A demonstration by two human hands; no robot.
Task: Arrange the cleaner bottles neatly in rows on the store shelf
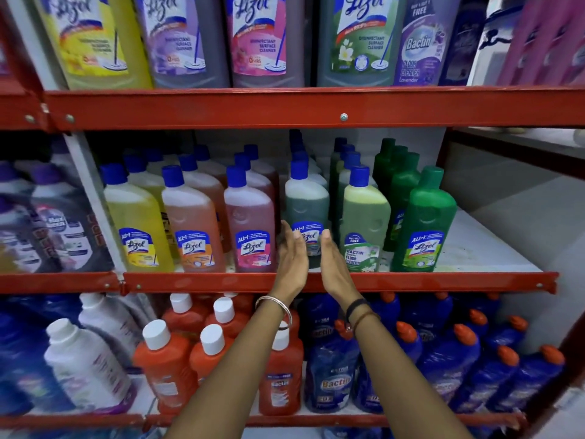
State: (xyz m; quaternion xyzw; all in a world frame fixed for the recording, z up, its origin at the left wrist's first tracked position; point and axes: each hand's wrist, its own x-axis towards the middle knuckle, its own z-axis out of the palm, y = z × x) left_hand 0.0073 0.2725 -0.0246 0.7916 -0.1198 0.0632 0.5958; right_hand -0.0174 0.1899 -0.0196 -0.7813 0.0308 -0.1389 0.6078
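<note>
On the middle shelf (335,282) stand rows of cleaner bottles with blue caps. A grey-green Lizol bottle (306,204) is the front one of its row, set slightly back from the shelf's red lip. My left hand (292,258) and my right hand (332,263) are flat and upright on either side of its lower half, fingers straight, at most lightly touching it. To its left stand a pink bottle (250,223), an orange bottle (193,223) and a yellow bottle (137,223). A pale green Bactin bottle (364,223) and a dark green bottle (425,223) stand to its right.
The upper shelf (285,107) carries large Lizol and Bactin bottles. Below are white, orange (167,362) and blue Bactin bottles (330,372). Bare white shelf board (481,245) lies right of the dark green row. Dark bottles fill the bay at the left.
</note>
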